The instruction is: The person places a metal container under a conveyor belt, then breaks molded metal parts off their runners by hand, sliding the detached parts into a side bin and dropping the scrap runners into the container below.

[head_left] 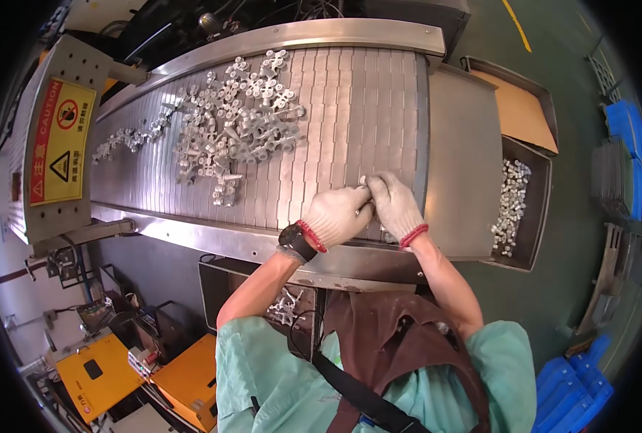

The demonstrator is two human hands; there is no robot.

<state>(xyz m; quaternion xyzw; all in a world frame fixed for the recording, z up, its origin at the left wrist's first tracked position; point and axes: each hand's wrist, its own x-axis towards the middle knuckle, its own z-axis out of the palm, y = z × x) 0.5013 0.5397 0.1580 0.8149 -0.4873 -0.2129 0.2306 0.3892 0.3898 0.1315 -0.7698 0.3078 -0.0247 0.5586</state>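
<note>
My left hand (338, 214) and my right hand (395, 204), both in white knit gloves with red cuffs, meet above the near right part of a metal slat conveyor (335, 108). Their fingers are closed together around a small silvery metal casting (363, 180), mostly hidden by the gloves. A little of another metal piece (387, 236) shows under my right hand near the belt edge. Left of my hands, a heap of silvery metal castings (241, 119) lies on the belt, with a stray cluster (225, 191) at its near side.
Beyond the belt's right end is a smooth metal plate (462, 159). A bin of small metal pieces (510, 209) and a box with cardboard (517, 108) stand past it. Branched metal scraps (285, 307) lie in a tray below me. A caution sign (62, 141) marks the machine at left.
</note>
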